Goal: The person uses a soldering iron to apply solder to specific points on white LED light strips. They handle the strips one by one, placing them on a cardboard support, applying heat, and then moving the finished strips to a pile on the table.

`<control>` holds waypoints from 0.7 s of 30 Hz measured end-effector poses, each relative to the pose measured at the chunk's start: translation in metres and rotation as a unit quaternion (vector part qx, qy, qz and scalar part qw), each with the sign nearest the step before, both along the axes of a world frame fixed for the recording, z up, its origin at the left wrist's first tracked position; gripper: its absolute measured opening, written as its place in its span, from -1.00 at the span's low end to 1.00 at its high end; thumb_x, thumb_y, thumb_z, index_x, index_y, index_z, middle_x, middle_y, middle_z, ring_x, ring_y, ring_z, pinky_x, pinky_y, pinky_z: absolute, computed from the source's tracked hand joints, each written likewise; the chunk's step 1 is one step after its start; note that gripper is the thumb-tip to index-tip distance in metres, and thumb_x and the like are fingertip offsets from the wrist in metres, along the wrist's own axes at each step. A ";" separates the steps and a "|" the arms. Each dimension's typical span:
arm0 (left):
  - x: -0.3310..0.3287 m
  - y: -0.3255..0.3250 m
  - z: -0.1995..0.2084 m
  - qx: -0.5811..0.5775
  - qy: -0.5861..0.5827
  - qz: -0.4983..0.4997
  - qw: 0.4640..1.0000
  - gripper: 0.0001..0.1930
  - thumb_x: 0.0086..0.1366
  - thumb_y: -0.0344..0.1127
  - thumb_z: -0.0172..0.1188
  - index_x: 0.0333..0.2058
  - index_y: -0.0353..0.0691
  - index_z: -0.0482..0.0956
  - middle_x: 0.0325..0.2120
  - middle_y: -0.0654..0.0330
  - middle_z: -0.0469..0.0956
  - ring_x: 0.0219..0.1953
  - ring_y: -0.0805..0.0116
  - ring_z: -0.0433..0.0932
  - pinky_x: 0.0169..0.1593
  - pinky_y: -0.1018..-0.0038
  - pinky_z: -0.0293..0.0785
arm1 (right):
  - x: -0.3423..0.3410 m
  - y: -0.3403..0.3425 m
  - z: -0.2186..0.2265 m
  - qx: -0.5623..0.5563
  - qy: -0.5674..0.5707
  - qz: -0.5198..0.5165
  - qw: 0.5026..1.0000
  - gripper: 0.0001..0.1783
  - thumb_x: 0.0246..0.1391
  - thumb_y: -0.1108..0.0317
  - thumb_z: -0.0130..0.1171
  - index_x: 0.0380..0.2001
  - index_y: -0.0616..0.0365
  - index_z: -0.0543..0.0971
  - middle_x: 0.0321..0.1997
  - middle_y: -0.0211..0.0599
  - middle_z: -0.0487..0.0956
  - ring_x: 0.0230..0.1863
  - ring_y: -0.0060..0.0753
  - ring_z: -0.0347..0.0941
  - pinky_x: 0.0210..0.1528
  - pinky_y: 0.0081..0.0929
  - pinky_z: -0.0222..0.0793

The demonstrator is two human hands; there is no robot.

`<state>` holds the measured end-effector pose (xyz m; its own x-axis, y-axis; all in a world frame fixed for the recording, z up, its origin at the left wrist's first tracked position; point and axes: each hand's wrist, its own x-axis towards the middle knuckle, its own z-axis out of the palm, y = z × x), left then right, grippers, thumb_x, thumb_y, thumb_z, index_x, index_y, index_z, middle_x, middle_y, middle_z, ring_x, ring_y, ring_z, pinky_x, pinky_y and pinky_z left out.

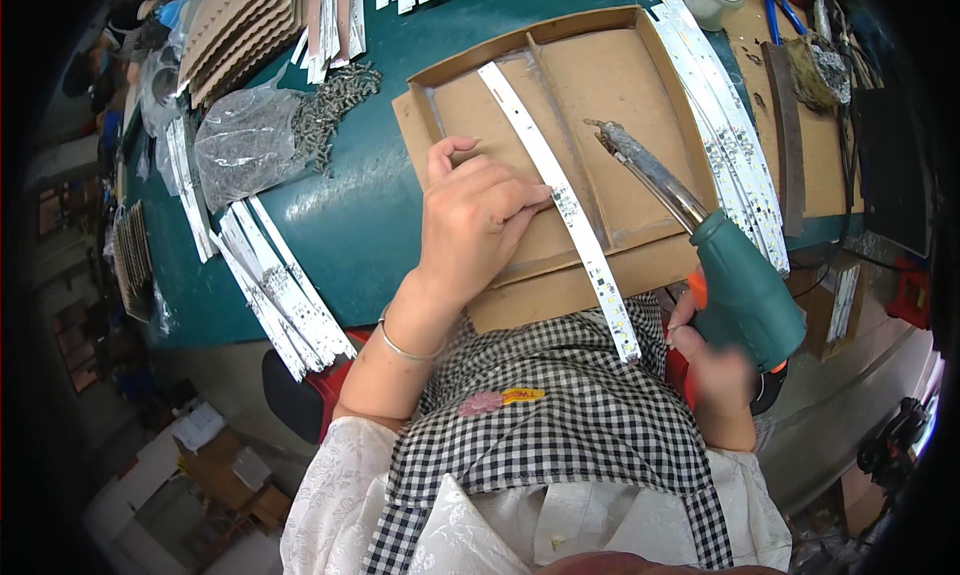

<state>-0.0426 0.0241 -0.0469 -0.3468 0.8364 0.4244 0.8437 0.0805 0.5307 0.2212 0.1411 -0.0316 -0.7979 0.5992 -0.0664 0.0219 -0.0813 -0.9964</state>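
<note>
A long white LED strip board (585, 245) slants across a shallow cardboard tray (630, 70), its near end jutting past the tray's front edge over my apron. My left hand (470, 215) is closed in a pinch, thumb and forefinger tips at the strip's left edge beside a cluster of small parts. Whatever sits between those fingertips is too small to make out. In my right hand (715, 370) is a green soldering gun (745, 290) with an orange trigger. Its metal barrel points up and left, with the dark tip over the tray, to the right of the strip and apart from it.
More LED strips (715, 125) lie stacked right of the tray, and others (280, 285) at the table's left front. A plastic bag (245, 140) and a heap of small metal parts (335, 105) lie far left, near stacked cardboard (245, 25). Tools (785, 15) occupy the far right.
</note>
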 end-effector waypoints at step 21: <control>0.004 0.001 -0.009 0.049 -0.008 0.029 0.998 -0.88 -0.11 -0.48 0.39 -0.61 -0.12 0.62 -0.65 0.34 0.54 -0.52 0.42 0.51 0.02 0.25 0.30 | 0.001 -0.013 -0.024 0.101 -0.064 0.134 0.984 -0.14 -0.01 0.54 0.25 0.32 0.18 0.07 -0.32 -0.35 0.30 -0.36 -0.39 0.43 -0.35 -0.53 0.42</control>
<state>-0.0385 0.0256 -0.0561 -0.4013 0.7694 0.4969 0.8304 0.0766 0.5519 0.2217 0.1283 -0.0561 -0.9216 0.3802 -0.0784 0.1424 0.1434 -0.9794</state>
